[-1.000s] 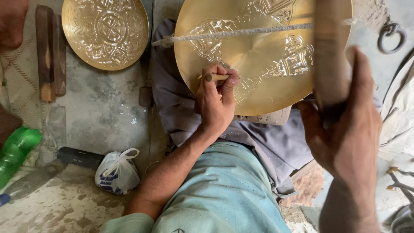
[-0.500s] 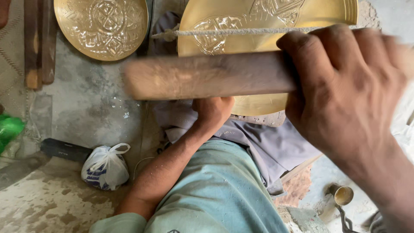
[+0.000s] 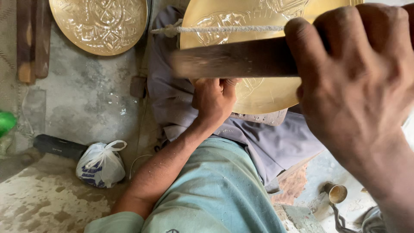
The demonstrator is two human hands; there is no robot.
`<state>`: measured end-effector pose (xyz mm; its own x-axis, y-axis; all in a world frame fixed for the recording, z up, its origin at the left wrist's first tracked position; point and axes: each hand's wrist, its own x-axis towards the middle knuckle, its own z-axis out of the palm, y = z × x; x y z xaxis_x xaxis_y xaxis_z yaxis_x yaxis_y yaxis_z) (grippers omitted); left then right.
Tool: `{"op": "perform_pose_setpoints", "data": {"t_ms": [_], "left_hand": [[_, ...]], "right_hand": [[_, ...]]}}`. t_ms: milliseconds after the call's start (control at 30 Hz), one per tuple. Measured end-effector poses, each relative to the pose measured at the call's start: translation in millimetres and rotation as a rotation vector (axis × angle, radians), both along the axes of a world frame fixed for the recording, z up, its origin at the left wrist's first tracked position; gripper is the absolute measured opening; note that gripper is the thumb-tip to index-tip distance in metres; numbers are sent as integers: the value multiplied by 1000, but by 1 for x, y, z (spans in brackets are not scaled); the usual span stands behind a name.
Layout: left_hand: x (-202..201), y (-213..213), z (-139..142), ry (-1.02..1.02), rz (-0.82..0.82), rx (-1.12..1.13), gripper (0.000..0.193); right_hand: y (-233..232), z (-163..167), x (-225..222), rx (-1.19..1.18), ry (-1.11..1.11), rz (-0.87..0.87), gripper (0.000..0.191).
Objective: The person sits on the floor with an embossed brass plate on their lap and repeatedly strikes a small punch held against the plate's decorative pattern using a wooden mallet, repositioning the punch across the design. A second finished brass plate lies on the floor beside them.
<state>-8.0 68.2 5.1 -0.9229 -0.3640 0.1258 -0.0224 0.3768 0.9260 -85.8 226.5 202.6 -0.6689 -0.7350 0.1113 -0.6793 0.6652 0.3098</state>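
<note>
A large engraved brass plate (image 3: 267,92) rests against my lap, with a pale cord (image 3: 215,29) stretched across its face. My left hand (image 3: 213,101) is a closed fist pressed on the plate's lower part. The small tool it grips is hidden behind the stick. My right hand (image 3: 353,82) is close to the camera and wrapped around a dark wooden stick (image 3: 233,58). The stick lies level across the view just above my left hand, its free end blurred.
A second engraved brass plate (image 3: 101,23) lies on the concrete floor at the upper left, beside wooden strips (image 3: 32,39). A knotted plastic bag (image 3: 101,164), a black bar (image 3: 58,146) and a green object (image 3: 6,123) are at the left. A small metal cup (image 3: 336,193) stands at the lower right.
My right hand has swung the stick from upright at the right to level across the plate, over my left hand. My left fist has stayed on the plate.
</note>
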Motion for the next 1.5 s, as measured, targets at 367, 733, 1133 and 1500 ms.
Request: {"op": "perform_pose_setpoints", "data": {"t_ms": [367, 733, 1133, 1500], "left_hand": [[-4, 3, 1, 131, 44, -77, 17], [-2, 2, 2, 90, 5, 45, 20], [0, 3, 3, 104, -9, 126, 24], [0, 1, 8, -27, -59, -18, 17]], "right_hand": [[-4, -1, -1, 1, -11, -1, 16], [-8, 2, -4, 19, 2, 5, 16], [-8, 8, -5, 24, -12, -6, 16], [-9, 10, -7, 54, 7, 0, 16]]}}
